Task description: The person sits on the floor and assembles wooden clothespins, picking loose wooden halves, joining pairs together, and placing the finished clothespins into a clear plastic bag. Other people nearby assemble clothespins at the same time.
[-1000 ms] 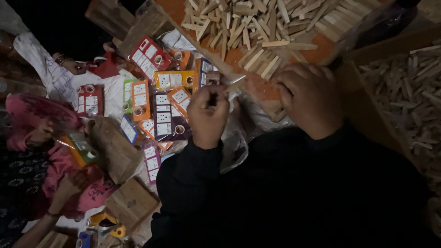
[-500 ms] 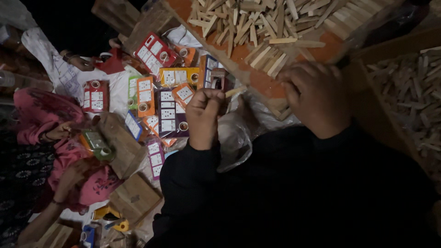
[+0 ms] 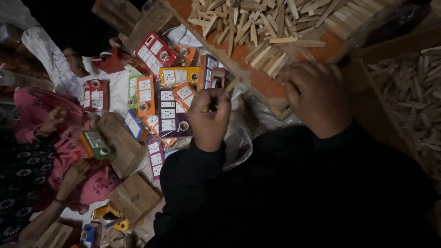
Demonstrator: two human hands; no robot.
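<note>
Left hand [image 3: 209, 117] still pinching thin wooden stick [image 3: 231, 86], right hand [image 3: 317, 96] still curled, grip unclear, on orange tray [image 3: 262, 82].

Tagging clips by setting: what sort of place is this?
Probably a small handcraft workshop worked at floor level: a tray heaped with wooden sticks, colourful cards spread out, and wooden blocks nearby.

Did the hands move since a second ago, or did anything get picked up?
Hardly. The left hand keeps gripping a thin wooden stick; the right hand stays resting on the orange tray by the stick pile. Nothing was picked up or dropped. The colourful cards lie unchanged.
</note>
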